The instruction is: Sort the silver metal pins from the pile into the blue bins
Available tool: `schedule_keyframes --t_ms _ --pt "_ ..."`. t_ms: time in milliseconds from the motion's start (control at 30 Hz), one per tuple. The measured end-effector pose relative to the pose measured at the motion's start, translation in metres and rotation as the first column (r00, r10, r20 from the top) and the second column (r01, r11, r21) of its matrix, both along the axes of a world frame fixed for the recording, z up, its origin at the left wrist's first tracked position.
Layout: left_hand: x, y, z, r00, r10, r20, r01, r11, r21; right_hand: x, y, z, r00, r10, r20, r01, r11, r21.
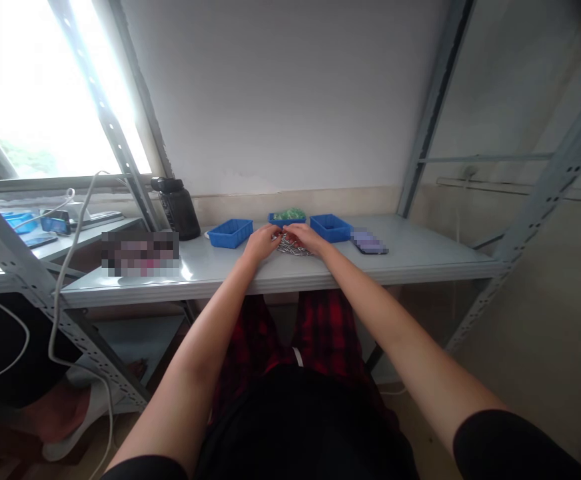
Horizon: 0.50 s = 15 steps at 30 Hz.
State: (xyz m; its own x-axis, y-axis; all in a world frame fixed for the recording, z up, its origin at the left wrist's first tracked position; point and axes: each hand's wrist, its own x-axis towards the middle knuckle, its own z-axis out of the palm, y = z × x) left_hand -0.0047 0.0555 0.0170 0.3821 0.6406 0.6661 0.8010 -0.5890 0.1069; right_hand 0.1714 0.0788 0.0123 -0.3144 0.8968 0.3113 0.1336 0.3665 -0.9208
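Observation:
Both my hands meet over a heap of small, shiny silver metal pieces [293,249] at the middle of the shelf table. My left hand [263,241] reaches in from the left with its fingers bent inward and pressed together. From the other side comes my right hand [306,236], its fingers curled toward the left fingertips. Something reddish shows just under the fingers. What the fingertips pinch is too small to make out. Behind them stands a blue tray [272,219] with green pieces [289,214] in it.
A blue bin [230,233] stands to the left, another blue bin [331,229] to the right. Beside that lies a phone [369,241], partly blurred out. A black bottle [179,210] stands at the back left. Metal uprights and a white cable [56,293] flank the table; a person's foot [73,417] shows lower left.

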Motion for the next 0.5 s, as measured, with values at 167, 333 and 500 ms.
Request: schedule_keyframes --t_ms 167,333,500 --pt "-0.0009 0.0015 0.0002 1.000 0.013 0.008 -0.013 1.000 -0.017 -0.0005 -0.0007 -0.0001 0.999 0.028 -0.040 -0.029 0.999 -0.032" --pt "-0.0023 0.0026 -0.0001 0.998 0.058 0.000 -0.058 0.997 -0.052 -0.0004 -0.0064 0.0013 0.995 0.017 0.095 -0.029 0.991 0.130" --pt "-0.0023 0.0037 -0.0003 0.996 0.085 -0.026 -0.087 0.993 -0.075 -0.0012 -0.0048 0.0008 0.987 -0.027 0.160 -0.024 0.950 0.311"
